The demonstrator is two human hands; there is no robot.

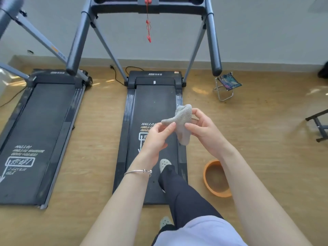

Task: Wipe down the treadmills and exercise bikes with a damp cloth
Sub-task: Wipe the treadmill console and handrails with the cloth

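Note:
A small grey cloth [182, 119] hangs in the air above the belt of the middle treadmill [152, 105]. My left hand [158, 137] pinches its left corner between thumb and fingers. My right hand [204, 128] grips the cloth's right side, thumb on the fabric. One of my feet, in a pale clog, stands on the rear part of this treadmill's belt. A second treadmill [40, 121] lies parallel on the left, its uprights rising at the top left.
An orange basin [208, 176] sits on the wooden floor right of the treadmill, partly behind my right forearm. A small folding stool [226, 86] stands further back on the right. A red safety cord [148, 29] hangs from the console. Black stand legs [317, 125] are at the right edge.

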